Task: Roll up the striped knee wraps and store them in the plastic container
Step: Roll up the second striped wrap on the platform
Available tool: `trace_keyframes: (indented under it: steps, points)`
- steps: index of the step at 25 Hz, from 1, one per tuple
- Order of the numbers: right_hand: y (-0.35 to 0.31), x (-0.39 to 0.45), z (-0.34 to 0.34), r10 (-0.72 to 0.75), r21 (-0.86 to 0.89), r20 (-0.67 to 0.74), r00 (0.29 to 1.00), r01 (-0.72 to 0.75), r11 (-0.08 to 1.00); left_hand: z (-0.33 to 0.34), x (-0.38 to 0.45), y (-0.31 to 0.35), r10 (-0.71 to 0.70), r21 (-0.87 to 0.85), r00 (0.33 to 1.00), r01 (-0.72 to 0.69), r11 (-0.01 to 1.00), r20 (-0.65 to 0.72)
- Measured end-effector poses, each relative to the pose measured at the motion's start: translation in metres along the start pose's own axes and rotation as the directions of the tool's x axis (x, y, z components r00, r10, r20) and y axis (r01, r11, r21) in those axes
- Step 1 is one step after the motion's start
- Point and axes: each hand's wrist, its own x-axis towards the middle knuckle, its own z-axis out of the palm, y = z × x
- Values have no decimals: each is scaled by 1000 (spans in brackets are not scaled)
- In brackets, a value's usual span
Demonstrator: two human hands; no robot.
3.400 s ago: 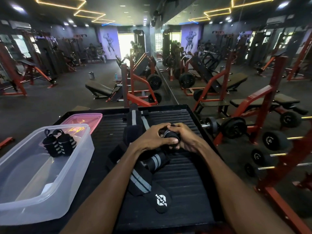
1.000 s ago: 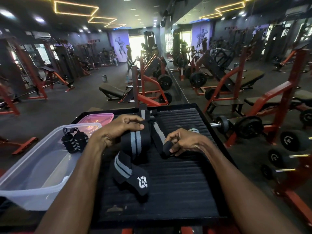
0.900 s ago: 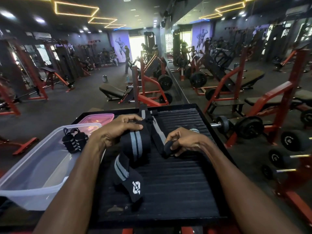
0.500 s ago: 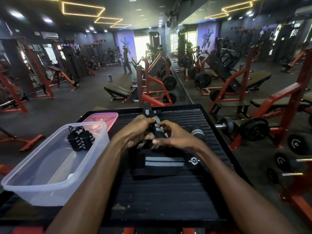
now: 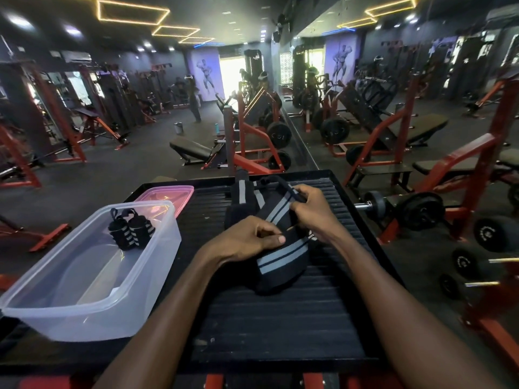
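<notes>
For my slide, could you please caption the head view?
Both hands grip a striped knee wrap; two rolled wraps sit in the plastic container.

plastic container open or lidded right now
Open. The plastic container has no lid on it; the pink lid lies behind it, and two rolled wraps show inside.

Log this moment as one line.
hands: left, right gripping knee wrap | plastic container: two rolled wraps | stage: rolling

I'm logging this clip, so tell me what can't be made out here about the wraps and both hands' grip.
Head view only:
- Left hand: fingertips curl under, hidden by the hand itself.
- Right hand: what it pinches is dark on the dark knee wrap.
- Rolled wraps in the plastic container: fastenings too small to tell.
</notes>
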Motion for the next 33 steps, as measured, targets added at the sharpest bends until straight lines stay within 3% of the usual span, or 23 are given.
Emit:
trace_keyframes:
  steps: [3,6,7,9,10,11,13,14,15,17,19,22,25,28,33]
  points:
    - [-4,0,-10,66,41,-12,998,-65,997,-8,-19,12,133,-274,984,-96,957,117]
    - [-3,3,-13,106,45,-6,994,-106,993,-8,-30,23,114,-470,966,9,883,232]
    - [-3,2,-10,109,81,4,994,-109,991,-6,-31,26,118,-481,936,60,874,330]
    - [-2,-1,-3,132,190,36,991,-137,972,-1,-30,29,162,-414,811,106,904,562]
    - [-3,-3,1,144,232,57,988,-154,960,1,-28,27,155,-356,771,98,929,618]
    - [-3,-4,4,155,264,75,985,-170,949,2,-26,27,126,-294,778,79,953,616]
    - [-4,-5,6,163,290,101,981,-186,939,2,-17,24,66,-207,911,22,978,407]
    - [-3,-4,6,166,293,111,980,-192,937,2,-11,23,30,-172,976,8,985,215]
    - [-2,-3,6,173,299,122,977,-203,933,-1,-4,20,-21,-136,1000,21,990,2]
    - [1,-2,7,195,319,142,971,-231,919,-6,11,12,-124,-59,911,110,992,-394]
    - [4,-1,6,216,330,158,964,-258,908,-9,25,2,-190,-48,810,197,979,-555]
    - [5,0,8,247,338,217,944,-310,889,-6,40,-10,-322,-141,824,290,946,-466]
    - [7,-2,11,278,331,239,930,-347,878,3,48,-18,-360,-503,862,147,852,-358]
    - [11,1,12,309,319,248,918,-379,869,6,52,-25,-407,-672,866,118,731,-291]
    - [17,8,23,125,35,8,992,-126,991,5,52,-31,-450,-758,860,125,640,-238]
